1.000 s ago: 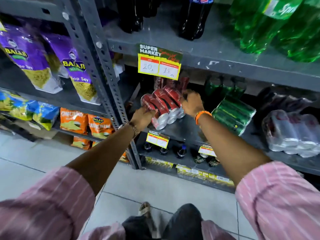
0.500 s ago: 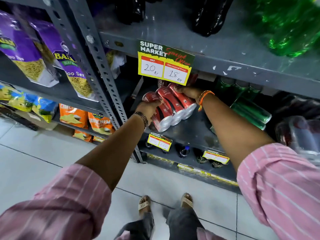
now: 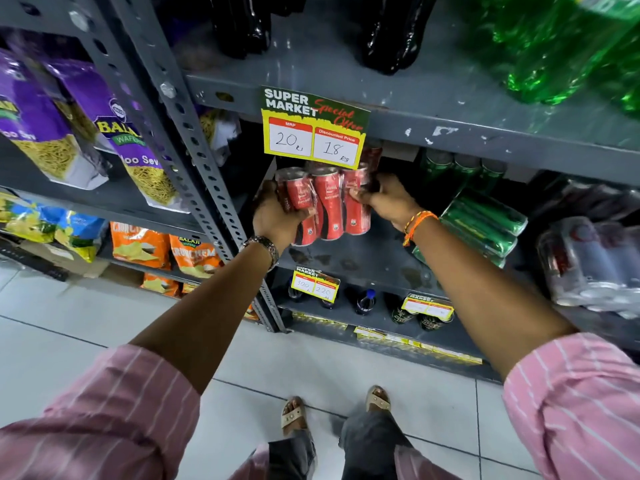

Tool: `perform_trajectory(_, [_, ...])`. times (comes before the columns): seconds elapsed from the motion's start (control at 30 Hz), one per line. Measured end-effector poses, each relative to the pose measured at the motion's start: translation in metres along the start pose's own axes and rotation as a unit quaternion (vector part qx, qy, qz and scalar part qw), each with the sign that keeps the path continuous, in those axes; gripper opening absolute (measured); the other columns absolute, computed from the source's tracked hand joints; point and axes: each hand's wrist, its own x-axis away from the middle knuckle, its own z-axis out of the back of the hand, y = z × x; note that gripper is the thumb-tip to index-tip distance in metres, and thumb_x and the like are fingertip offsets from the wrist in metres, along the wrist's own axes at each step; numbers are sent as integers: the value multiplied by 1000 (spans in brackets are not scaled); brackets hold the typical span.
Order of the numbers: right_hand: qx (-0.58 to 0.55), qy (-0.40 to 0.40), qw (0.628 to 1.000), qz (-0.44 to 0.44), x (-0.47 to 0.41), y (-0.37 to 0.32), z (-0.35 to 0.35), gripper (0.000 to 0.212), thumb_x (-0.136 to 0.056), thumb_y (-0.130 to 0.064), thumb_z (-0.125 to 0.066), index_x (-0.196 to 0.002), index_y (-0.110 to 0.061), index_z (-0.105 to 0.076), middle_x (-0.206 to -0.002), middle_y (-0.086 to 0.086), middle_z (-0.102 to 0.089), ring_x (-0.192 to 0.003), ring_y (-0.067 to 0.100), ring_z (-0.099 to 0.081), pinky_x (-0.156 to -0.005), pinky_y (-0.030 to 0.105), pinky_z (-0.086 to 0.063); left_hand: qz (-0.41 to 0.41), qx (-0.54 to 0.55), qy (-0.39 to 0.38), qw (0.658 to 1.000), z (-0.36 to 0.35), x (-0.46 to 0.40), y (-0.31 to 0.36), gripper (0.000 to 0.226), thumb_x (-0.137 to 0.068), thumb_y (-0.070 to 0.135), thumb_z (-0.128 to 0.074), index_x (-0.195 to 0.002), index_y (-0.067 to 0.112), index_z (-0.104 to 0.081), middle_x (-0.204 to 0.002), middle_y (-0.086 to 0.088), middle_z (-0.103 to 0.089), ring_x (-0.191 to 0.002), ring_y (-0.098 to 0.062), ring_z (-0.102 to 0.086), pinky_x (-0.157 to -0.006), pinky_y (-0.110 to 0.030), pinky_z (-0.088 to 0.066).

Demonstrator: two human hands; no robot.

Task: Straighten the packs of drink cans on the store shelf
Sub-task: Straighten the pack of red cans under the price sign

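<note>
You've got both hands, left and right, clamped on the red can pack, upright on the scuffed grey shelf above pale floor tiles.

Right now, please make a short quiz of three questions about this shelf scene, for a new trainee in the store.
1. True or false: both hands grip the red can pack.
2. Which pack lies on the same shelf, to the right of the right hand? A) green can pack B) orange snack bag C) purple snack bag
3. Fill in: the price tag above the red cans shows a discounted price of ____.

Key: 1. True; the left hand holds its left side, the right hand its right side. 2. A. 3. 18.
</note>
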Motion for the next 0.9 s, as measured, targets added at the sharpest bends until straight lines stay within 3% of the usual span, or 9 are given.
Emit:
perform_trajectory(0.1, [-11, 11, 1000, 13, 17, 15, -4, 48, -86, -16, -76, -129, -4, -59, -129, 14, -68, -124, 28, -63, -111, 50, -47, -43, -14, 10, 999, 2, 12, -11, 65, -61, 32, -88, -115, 18, -53, -112, 0, -74, -98, -20, -71, -86, -38, -57])
perform_trajectory(0.37, [4, 16, 1000, 13, 56, 49, -11, 47, -80, -9, -80, -119, -12, -54, -126, 13, -67, -124, 30, -62, -111, 47, -47, -64, 29, -14, 997, -4, 50, -41, 63, -59, 22, -85, -111, 24, -51, -112, -2, -68, -102, -24, -68, -86, -48, -59])
perform_trajectory(0.43, [10, 25, 1000, 10, 59, 47, -14, 50, -81, -7, -79, -125, -6, -53, -127, 15, -68, -123, 30, -63, -110, 50, -47, -51, 16, -1, 999, -6, 51, -36, 71, -58, 24, -85, -119, 18, -48, -121, -7, -63, -111, -27, -62, -97, -46, -54])
perform_trajectory(0.5, [16, 38, 999, -12, 63, 44, -16, 54, -82, -9, -79, -129, -3, -53, -127, 16, -68, -120, 30, -65, -108, 51, -49, -14, -5, -2, 1000, -4, 51, -28, 95, -58, 30, -84, -138, 10, -37, -141, -12, -46, -132, -28, -45, -115, -34, -34])
perform_trajectory(0.57, [23, 63, 997, -42, 69, 42, -17, 58, -81, -13, -81, -131, -3, -53, -127, 15, -69, -119, 30, -65, -107, 49, -49, 17, 39, -24, 999, 2, 46, -15, 107, -65, 37, -79, -152, 11, -24, -154, -10, -29, -145, -26, -29, -121, -33, -22])
perform_trajectory(0.63, [9, 120, 991, -61, 79, 41, -22, 55, -80, -15, -81, -128, -5, -56, -122, 10, -71, -115, 28, -67, -104, 45, -52, 23, 87, -35, 995, 8, 34, -3, 93, -74, 43, -69, -154, 20, -27, -156, -6, -32, -145, -24, -33, -122, -43, -28])
perform_trajectory(0.73, [-35, 230, 971, -64, 96, 36, -42, 40, -86, -18, -75, -121, -7, -60, -104, 2, -69, -99, 21, -68, -92, 36, -54, 40, 101, -44, 993, 10, 13, 12, 63, -93, 36, -53, -152, 26, -37, -154, -3, -45, -139, -23, -44, -115, -35, -35])
perform_trajectory(0.8, [-50, 252, 965, -50, 100, 30, -54, 32, -90, -21, -70, -118, -8, -60, -94, -1, -65, -91, 18, -63, -87, 34, -52, 57, 99, -69, 991, 6, 1, 15, 50, -98, 27, -47, -148, 21, -44, -151, -8, -48, -136, -27, -47, -111, -31, -36])
perform_trajectory(0.9, [-40, 274, 960, -28, 95, 22, -63, 9, -92, -21, -66, -95, -15, -59, -79, -2, -61, -80, 21, -60, -79, 39, -52, 63, 91, -84, 990, 3, -6, 10, 39, -98, 22, -42, -135, 17, -56, -139, -12, -58, -127, -31, -54, -106, -35, -42])
